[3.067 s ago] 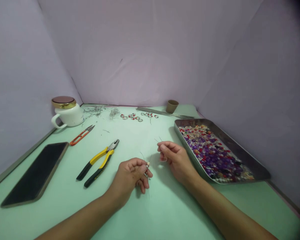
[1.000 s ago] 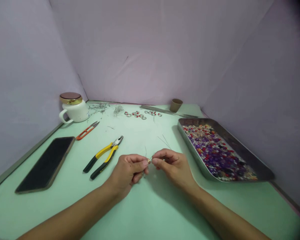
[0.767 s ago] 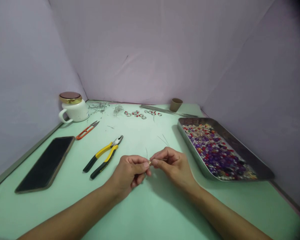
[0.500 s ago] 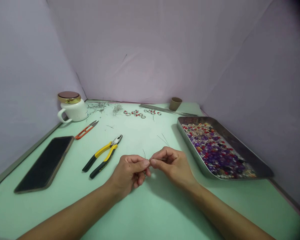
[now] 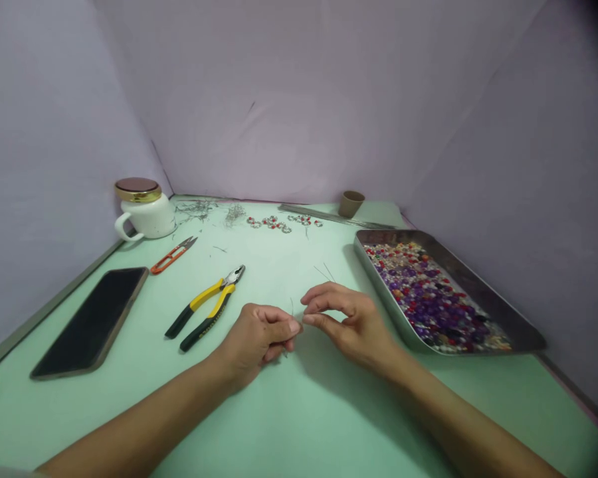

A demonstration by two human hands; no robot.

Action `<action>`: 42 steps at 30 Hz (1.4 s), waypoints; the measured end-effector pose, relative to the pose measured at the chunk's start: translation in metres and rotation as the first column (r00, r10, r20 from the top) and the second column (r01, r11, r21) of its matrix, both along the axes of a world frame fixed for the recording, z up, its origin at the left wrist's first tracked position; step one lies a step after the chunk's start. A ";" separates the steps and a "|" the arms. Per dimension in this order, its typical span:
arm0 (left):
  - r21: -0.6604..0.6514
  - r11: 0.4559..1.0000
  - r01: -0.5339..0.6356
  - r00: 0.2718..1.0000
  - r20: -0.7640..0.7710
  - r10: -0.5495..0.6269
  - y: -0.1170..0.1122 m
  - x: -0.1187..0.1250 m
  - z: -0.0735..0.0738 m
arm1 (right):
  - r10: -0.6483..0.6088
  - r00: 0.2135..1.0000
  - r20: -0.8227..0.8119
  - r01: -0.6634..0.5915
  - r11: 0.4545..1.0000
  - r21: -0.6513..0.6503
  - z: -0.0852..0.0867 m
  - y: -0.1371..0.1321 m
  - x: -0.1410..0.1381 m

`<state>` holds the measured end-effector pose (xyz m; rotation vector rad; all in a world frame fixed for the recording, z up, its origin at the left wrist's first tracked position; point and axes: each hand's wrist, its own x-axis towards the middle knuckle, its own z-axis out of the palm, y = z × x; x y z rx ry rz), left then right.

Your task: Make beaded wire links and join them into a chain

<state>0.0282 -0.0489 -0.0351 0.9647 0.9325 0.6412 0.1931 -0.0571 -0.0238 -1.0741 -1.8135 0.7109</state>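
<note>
My left hand [image 5: 260, 340] is closed in a pinch near the middle of the table, with a thin wire [image 5: 292, 306] sticking up from its fingers. Most of that wire is hidden, and a little of something small shows under the fingers. Just to the right, my right hand [image 5: 351, 323] has its thumb and fingers apart, the tips close to the left fingertips; nothing clear shows between them. Beyond it lie a few loose wire pieces [image 5: 323, 272]. Left of my left hand rest the yellow and black pliers [image 5: 205, 308], their handles spread.
A metal tray [image 5: 386, 302] of mixed beads [image 5: 428, 299] stands right. At the back are beaded wire rings [image 5: 269, 224], wire lengths [image 5: 323, 215], a small brown cup [image 5: 351, 204] and wire scraps [image 5: 197, 210]. Left are a lidded mug [image 5: 149, 218], orange snips [image 5: 174, 255] and a phone [image 5: 92, 322].
My right thumb and fingers have parted from their pinch at the left fingertips, and the fingers have lifted slightly. The left hand keeps its pinch on the wire.
</note>
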 end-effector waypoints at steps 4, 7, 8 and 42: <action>0.022 1.000 0.022 0.998 -0.056 -0.021 -0.001 0.001 -0.003 | 0.060 0.990 0.127 -0.060 0.998 -0.003 0.007 -0.002 0.004; 0.063 0.996 0.066 0.994 -0.090 -0.060 -0.002 0.000 -0.003 | 0.034 0.986 0.163 -0.016 0.994 -0.111 0.011 -0.004 0.002; 0.087 0.993 0.082 0.991 -0.110 -0.072 -0.002 0.000 -0.002 | 0.006 0.987 0.159 0.021 0.986 -0.168 0.012 -0.005 0.001; 0.198 0.976 0.087 0.947 -0.321 -0.019 -0.011 0.009 -0.003 | -0.200 0.970 -0.138 0.084 0.808 -0.583 -0.002 -0.002 -0.010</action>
